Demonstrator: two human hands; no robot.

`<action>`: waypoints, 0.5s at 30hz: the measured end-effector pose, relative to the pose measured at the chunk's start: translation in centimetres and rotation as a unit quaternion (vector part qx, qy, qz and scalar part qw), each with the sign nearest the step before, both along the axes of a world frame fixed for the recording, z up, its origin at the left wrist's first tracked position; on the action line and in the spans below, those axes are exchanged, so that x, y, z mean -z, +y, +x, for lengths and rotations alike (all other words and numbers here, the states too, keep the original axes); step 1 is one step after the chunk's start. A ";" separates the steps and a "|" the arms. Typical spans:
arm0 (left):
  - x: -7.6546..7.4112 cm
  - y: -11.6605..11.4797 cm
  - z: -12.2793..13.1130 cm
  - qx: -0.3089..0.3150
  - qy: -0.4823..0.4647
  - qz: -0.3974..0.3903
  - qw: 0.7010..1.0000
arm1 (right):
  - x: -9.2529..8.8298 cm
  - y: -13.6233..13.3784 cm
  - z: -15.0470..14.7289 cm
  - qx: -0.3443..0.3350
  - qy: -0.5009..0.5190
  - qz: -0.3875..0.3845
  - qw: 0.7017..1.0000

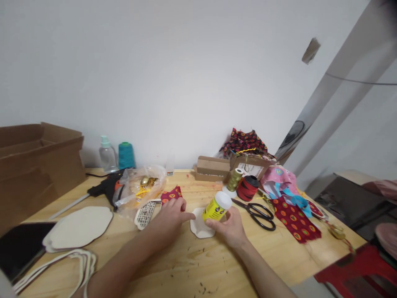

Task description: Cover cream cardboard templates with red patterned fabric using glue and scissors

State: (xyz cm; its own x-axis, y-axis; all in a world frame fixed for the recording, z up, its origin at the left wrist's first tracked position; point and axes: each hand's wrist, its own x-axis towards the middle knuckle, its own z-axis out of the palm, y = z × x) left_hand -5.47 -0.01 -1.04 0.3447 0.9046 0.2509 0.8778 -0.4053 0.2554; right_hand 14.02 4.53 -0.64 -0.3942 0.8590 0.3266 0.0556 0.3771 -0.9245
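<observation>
Between the fingers of the right hand, a yellow-labelled bottle is held, its body pinched by the thumb and the fingers behind. It is tilted above the cream scalloped panel, white cap up and to the right; whether the panel is touched by it cannot be told. At the panel's left edge the left hand is placed, its thumb stretched to the rim, presumably so that the panel is kept from sliding. The other left fingers are curled; whether anything is gripped by them cannot be told. Just left of them a lattice-cut panel is laid, with red patterned fabric beyond. Right of the right fingers, black-handled scissors are set on the table, probably to be kept handy.
</observation>
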 end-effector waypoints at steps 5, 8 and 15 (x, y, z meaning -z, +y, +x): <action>-0.1 0.1 0.0 0.000 0.001 -0.002 1.000 | 0.0 -0.1 -0.5 -0.015 0.015 -0.031 0.999; -0.2 0.0 0.1 0.002 0.002 -0.004 1.000 | -0.3 -0.3 -0.8 -0.027 0.024 -0.046 0.998; -0.1 0.0 0.1 0.000 0.007 -0.003 1.000 | -0.4 -0.3 -0.4 -0.027 0.023 -0.043 0.998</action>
